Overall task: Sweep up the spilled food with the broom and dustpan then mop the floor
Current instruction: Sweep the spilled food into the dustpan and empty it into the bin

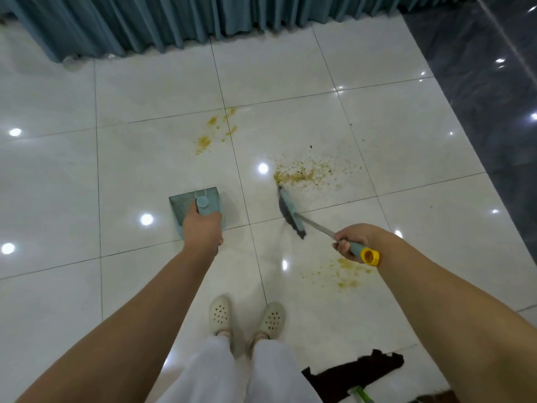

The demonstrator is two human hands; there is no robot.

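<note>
Left hand [203, 228] grips dustpan [189, 200] handle; right hand [353, 241] grips broom [290, 212], bristles beside crumb pile [303, 171].

The left hand [202, 228] grips the dustpan [186, 200] handle. The right hand [353, 239] holds the broom [290, 212] beside scattered crumbs [305, 171] on the floor [145, 158].

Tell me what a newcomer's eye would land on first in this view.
Yellow spilled food scattered on the white tiled floor draws the eye, with more patches farther off near the curtain and close to the shoes. In the middle, the left hand grips the handle of a teal dustpan on the floor, while the right hand grips the broom beside the largest patch. A dark mop head lies at the lower right.
</note>
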